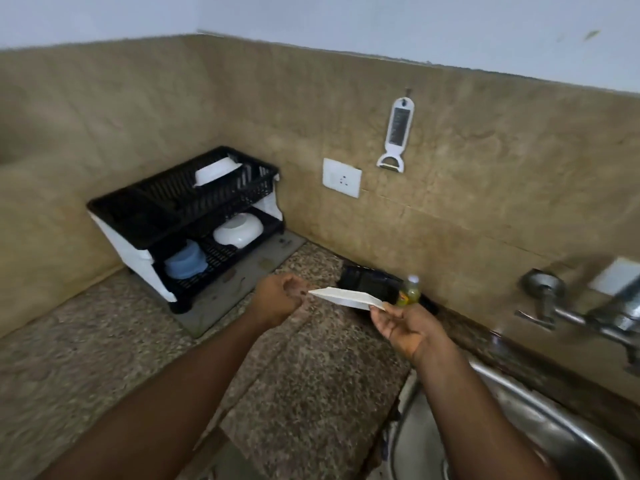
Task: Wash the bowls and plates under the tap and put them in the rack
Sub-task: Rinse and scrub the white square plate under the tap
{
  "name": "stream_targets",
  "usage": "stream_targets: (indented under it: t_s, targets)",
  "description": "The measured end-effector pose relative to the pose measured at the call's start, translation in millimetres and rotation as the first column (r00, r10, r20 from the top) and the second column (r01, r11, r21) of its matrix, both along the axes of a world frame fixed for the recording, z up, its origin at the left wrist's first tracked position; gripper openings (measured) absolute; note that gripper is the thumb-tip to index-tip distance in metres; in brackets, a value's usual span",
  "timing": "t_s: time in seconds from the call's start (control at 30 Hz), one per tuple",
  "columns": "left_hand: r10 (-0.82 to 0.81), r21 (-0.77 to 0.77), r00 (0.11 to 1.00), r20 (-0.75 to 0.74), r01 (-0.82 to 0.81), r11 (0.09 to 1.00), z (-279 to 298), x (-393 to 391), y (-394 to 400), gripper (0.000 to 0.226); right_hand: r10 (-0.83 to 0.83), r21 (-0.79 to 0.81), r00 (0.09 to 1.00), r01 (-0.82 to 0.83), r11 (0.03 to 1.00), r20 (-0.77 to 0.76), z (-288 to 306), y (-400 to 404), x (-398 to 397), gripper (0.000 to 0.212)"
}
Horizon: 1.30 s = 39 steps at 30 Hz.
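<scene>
White, flat square plate (346, 297), one, is gripped edge-on by left hand (277, 299) and right hand (401, 327); three bowls are seen in the black two-tier plastic rack (166, 206); steel sink (519, 427) is cut off.

Speckled granite counter (114, 358) under two-tier rack (180, 220), grey mat (242, 271), bottle (410, 291)

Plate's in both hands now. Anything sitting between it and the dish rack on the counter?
Nothing visible blocks the way. The plate is held by the left hand and right hand above bare counter. The rack stands back-left in the corner; its top tier holds one white dish at the right end.
</scene>
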<state>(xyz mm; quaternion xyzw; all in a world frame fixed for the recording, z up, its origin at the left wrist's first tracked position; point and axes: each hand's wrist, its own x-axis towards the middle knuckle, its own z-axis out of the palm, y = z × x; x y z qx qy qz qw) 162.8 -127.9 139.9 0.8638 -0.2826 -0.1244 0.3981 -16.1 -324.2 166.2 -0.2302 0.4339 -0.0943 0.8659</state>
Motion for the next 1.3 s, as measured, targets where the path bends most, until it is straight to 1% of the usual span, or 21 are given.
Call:
stream_targets:
  t_s: [0.1,0.17,0.23,0.37,0.43,0.47,0.53,0.6,0.7,0.77,0.87,0.97,1.03,1.17,1.3]
  targets:
    - [0.091,0.097,0.995,0.051,-0.095,0.991,13,55,27,0.041,0.040,-0.028,0.999,-0.039,0.999,0.011,5,21,53,0.012]
    - [0.098,0.137,0.988,0.121,-0.114,0.984,20,92,47,0.053,0.092,-0.068,0.996,-0.092,0.993,0.005,7,35,93,0.010]
    - [0.108,0.152,0.975,0.193,-0.138,0.979,28,126,65,0.053,0.140,-0.114,0.990,-0.136,0.984,0.020,9,47,130,0.008]
    - [0.173,0.230,0.931,0.322,-0.254,0.939,47,202,102,0.052,0.212,-0.210,0.974,-0.191,0.959,0.081,15,73,215,0.009]
    - [0.195,0.294,0.902,0.385,-0.320,0.901,58,234,117,0.054,0.254,-0.270,0.958,-0.211,0.939,0.135,20,88,251,0.015]
    - [0.212,0.318,0.896,0.391,-0.347,0.882,62,250,124,0.058,0.269,-0.298,0.950,-0.214,0.930,0.157,22,95,269,0.020]
    - [0.250,0.343,0.899,0.359,-0.376,0.860,65,281,139,0.070,0.279,-0.341,0.944,-0.207,0.917,0.177,26,108,306,0.030]
    - [0.242,0.385,0.927,0.287,-0.343,0.857,66,308,151,0.085,0.292,-0.386,0.940,-0.207,0.899,0.174,33,120,340,0.034]
    - [0.207,0.467,0.974,0.093,-0.226,0.855,65,336,159,0.129,0.290,-0.424,0.943,-0.198,0.884,0.164,42,137,392,0.042]
    - [0.199,0.493,0.980,0.017,-0.181,0.851,62,347,160,0.145,0.291,-0.440,0.945,-0.199,0.876,0.152,45,146,425,0.045]
    - [0.193,0.481,0.981,-0.029,-0.155,0.863,53,358,162,0.152,0.315,-0.459,0.940,-0.224,0.860,0.130,46,159,469,0.047]
    - [0.188,0.469,0.982,-0.017,-0.158,0.869,48,362,163,0.155,0.330,-0.461,0.938,-0.249,0.852,0.103,41,173,506,0.043]
    - [0.194,0.458,0.981,-0.009,-0.169,0.873,46,362,164,0.153,0.337,-0.453,0.938,-0.268,0.850,0.079,36,182,528,0.048]
    - [0.207,0.481,0.978,-0.024,-0.170,0.860,46,363,162,0.152,0.345,-0.454,0.938,-0.291,0.842,0.039,24,192,559,0.055]
    - [0.206,0.511,0.978,-0.033,-0.161,0.845,50,366,157,0.153,0.342,-0.455,0.940,-0.303,0.837,0.003,13,198,580,0.056]
